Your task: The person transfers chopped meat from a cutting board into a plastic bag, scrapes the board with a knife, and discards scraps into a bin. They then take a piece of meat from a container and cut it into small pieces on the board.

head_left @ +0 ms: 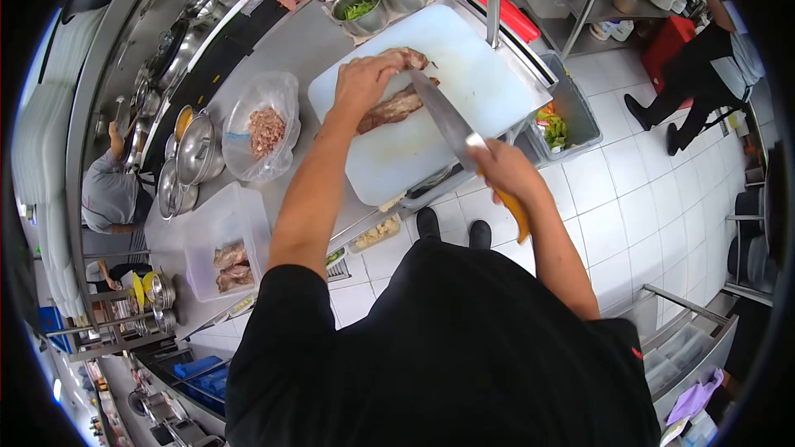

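A white cutting board (464, 41) lies on the steel counter. My left hand (363, 83) presses on a piece of meat (407, 58) near the board's upper side, fingers curled over its left end. Just below it lies a second, longer strip of meat (392, 111). With my right hand (505, 167) closed around its yellow handle, a large knife (445, 120) points up and left, its tip right at the meat by my left fingers. The lower end of the handle sticks out beneath my right palm.
Steel pots of chopped vegetables (361, 12) stand behind the board. Left of it are a bag of diced meat (267, 131), metal bowls (199, 149) and a plastic tub (217, 236) with meat pieces. A grey bin (580, 116) of scraps sits right. Two people (704, 62) are nearby.
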`<state>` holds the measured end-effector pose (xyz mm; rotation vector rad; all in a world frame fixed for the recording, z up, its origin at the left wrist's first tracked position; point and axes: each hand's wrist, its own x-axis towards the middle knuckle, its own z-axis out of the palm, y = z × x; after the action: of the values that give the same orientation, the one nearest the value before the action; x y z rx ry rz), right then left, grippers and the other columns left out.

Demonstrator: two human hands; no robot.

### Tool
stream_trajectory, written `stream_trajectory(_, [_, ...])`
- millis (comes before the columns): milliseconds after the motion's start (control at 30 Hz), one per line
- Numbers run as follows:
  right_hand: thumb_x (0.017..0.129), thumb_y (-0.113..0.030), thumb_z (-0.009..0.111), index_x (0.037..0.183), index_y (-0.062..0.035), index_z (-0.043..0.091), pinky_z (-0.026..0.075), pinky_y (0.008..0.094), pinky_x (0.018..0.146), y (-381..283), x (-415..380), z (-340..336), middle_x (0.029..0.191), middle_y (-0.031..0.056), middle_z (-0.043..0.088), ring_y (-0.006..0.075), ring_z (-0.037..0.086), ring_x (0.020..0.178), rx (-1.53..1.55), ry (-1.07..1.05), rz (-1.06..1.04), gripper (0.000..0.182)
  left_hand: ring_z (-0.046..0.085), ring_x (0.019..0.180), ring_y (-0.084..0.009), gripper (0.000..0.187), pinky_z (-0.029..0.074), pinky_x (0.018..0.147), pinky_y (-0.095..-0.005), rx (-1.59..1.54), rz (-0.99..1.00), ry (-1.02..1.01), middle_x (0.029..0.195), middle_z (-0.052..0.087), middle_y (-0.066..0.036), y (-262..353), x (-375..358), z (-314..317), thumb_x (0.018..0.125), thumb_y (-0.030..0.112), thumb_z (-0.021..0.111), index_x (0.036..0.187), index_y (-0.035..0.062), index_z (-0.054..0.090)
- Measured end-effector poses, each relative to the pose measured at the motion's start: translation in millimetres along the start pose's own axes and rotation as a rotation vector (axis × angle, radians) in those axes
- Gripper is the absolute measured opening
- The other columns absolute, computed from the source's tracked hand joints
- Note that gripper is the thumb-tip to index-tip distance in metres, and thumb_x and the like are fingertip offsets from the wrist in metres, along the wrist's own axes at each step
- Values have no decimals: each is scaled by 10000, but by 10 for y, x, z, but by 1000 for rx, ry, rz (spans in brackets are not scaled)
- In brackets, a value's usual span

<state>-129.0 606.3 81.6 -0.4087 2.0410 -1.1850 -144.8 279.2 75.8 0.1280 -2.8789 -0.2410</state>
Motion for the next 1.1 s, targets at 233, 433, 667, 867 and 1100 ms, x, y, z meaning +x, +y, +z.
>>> stream_trajectory(233, [999, -414, 580, 1105, 35, 631, 456, 332, 410, 791, -656, -363, 708, 97, 575, 165, 556, 513, 159, 285, 244, 464, 575, 1212, -305, 511, 487, 1018, -399, -47, 46, -252, 1294, 611, -105, -76, -843, -131, 844, 313, 719, 1345, 251, 641])
stream_trajectory(433, [999, -443, 560, 1122, 50, 619, 462, 342, 426, 398, -502, -444, 711, 111, 590, 195, 569, 470, 111, 234, 190, 511, 578, 1193, -294, 488, 482, 1012, -406, -135, 226, -248, 1289, 607, -99, 465, -645, 91, 849, 276, 715, 1329, 219, 651])
stream_trajectory(667, [994, -423, 506, 1128, 57, 612, 506, 365, 450, 298, 81, -470, 725, 137, 611, 233, 611, 476, 115, 177, 117, 509, 631, 1027, -285, 319, 487, 909, -443, -148, 105, 1, 1081, 669, -79, 1030, -482, 398, 904, 376, 651, 1160, 201, 725])
stream_trajectory(867, [1004, -394, 512, 1094, 66, 612, 520, 367, 459, 354, 309, -379, 716, 122, 598, 238, 603, 475, 136, 200, 107, 479, 641, 933, -289, 277, 487, 841, -458, -39, 112, 98, 994, 667, -61, 1066, -466, 540, 906, 353, 645, 1135, 222, 730])
stream_trajectory(1100, [1017, -391, 506, 1060, 68, 588, 499, 366, 427, 466, -322, -257, 691, 118, 590, 232, 588, 441, 125, 184, 152, 469, 654, 924, -290, 225, 494, 835, -457, 8, 75, 73, 978, 679, -65, 1151, -470, 487, 921, 328, 641, 1104, 225, 724])
